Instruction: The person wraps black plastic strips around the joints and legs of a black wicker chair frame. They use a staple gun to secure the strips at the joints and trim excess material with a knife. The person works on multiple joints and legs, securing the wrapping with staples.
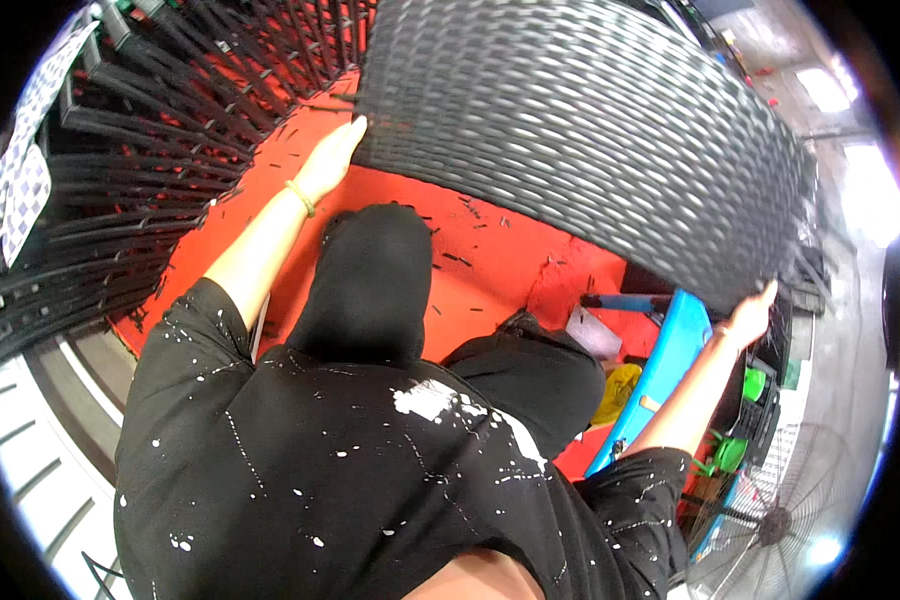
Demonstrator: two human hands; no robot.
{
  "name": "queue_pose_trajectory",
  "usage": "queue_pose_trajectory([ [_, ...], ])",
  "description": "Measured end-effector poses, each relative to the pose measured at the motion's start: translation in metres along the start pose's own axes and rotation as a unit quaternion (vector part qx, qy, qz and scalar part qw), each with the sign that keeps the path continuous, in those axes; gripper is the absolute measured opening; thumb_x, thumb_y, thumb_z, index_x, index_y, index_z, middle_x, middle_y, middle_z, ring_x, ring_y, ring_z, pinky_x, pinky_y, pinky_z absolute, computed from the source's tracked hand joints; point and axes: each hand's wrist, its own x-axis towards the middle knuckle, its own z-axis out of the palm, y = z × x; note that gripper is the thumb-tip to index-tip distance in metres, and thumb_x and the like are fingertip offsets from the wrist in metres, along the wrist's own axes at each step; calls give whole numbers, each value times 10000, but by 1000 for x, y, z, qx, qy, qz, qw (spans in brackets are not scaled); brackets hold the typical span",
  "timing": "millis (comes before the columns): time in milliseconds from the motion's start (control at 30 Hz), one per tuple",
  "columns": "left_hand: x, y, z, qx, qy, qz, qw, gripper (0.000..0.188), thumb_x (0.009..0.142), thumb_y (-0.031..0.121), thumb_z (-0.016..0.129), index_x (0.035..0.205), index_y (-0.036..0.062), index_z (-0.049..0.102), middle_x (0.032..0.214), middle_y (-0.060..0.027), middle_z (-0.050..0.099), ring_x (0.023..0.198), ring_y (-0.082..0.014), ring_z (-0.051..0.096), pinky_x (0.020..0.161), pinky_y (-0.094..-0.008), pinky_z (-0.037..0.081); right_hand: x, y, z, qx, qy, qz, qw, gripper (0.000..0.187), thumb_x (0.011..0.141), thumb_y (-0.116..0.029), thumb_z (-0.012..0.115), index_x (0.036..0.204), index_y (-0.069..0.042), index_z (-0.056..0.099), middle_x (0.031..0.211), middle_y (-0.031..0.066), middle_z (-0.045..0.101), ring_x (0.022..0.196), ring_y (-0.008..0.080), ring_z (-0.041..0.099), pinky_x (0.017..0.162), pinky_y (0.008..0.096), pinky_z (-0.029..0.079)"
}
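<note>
The black woven wicker panel (580,130), hiding the red mat's (505,255) far right corner, looks light, springy and slick to me, best held by its ends: my left hand (332,165), closure unclear, touches its left edge; my right hand (752,318) pinches its near right corner.

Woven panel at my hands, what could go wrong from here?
The panel might tip: your left hand and right hand show only at its near corners. Its right end could knock the blue board, which it meets in view. Its left end might snag the black strips close by.
</note>
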Motion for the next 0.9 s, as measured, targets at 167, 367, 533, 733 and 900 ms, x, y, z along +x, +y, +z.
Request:
queue_pose_trajectory([
  [167, -3, -93, -10, 273, -107, -185, 938, 715, 970, 461, 665, 1464, -22, 479, 1427, -224, 576, 1337, -298, 550, 1107, -386, 441, -110, -153, 33, 163, -54, -165, 971, 365, 973, -383, 615, 864, -63, 751, 785, 139, 720, 660, 197, 640, 640, 370, 508],
  [367, -25, -84, -6, 224, -15, -53, 973, 449, 987, 320, 692, 1301, 11, 606, 1215, -83, 674, 1133, -158, 626, 987, -300, 494, -242, -190, 100, 151, -43, -317, 935, 374, 724, -377, 873, 632, -100, 639, 633, 98, 622, 613, 309, 601, 616, 438, 456],
  [533, -17, 39, 59, 224, 50, 240, 943, 348, 1014, 199, 629, 1313, 22, 610, 1341, -126, 619, 1277, -258, 567, 1102, -383, 421, -247, -147, 79, 185, -69, -364, 910, 349, 659, -306, 908, 727, -88, 644, 675, 71, 573, 665, 287, 578, 648, 406, 466],
  [733, -12, 108, 150, 260, -64, 434, 860, 357, 1043, 125, 548, 1370, -20, 558, 1362, -120, 602, 1282, -231, 563, 1095, -348, 421, -249, -107, 17, 258, -155, -440, 846, 407, 574, -323, 930, 751, -116, 628, 677, 51, 521, 671, 272, 534, 656, 404, 452],
  [900, -69, 95, 150, 145, -223, 133, 955, 312, 1012, 157, 631, 1290, 16, 632, 1058, -33, 687, 946, -85, 620, 854, -245, 504, -260, -79, -26, 285, -246, -417, 827, 371, 591, -345, 916, 800, -143, 684, 789, -26, 689, 746, 191, 657, 838, 368, 475],
])
